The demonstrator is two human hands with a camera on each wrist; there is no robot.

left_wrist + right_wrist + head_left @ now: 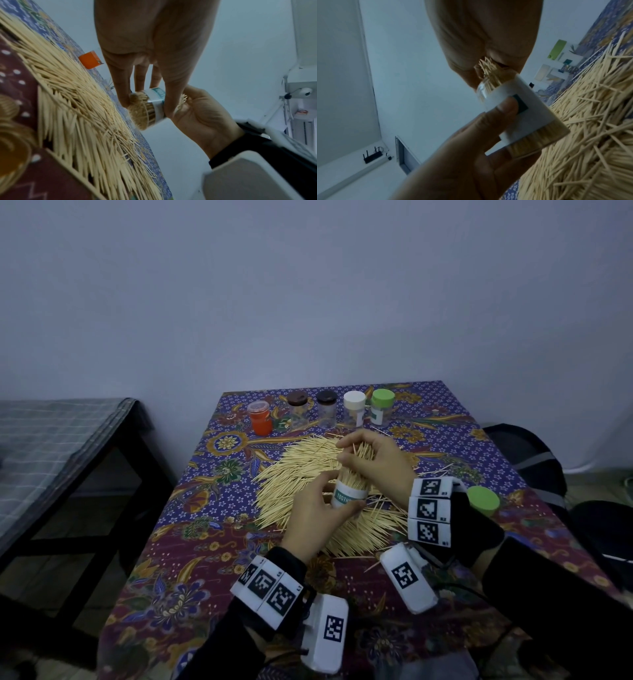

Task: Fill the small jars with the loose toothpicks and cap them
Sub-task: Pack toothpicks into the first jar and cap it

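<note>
A clear jar [348,495] [150,108] [522,112] with a white label is packed with toothpicks and held tilted above the loose toothpick pile [308,474] [72,108] [590,121]. My left hand [318,511] [145,67] grips the jar's body, thumb on the label. Over the jar's open mouth, my right hand [370,457] [488,40] holds a bundle of toothpicks [363,451] [488,66] whose ends enter the jar. A loose green cap [483,500] lies on the cloth by my right wrist.
Along the table's far edge stand an orange jar [260,417] [89,60], two dark-lidded jars [297,405], a white-capped jar [354,409] and a green-capped jar [382,405] [556,50]. A dark bench [68,440] stands left of the table; bags [534,457] lie to the right.
</note>
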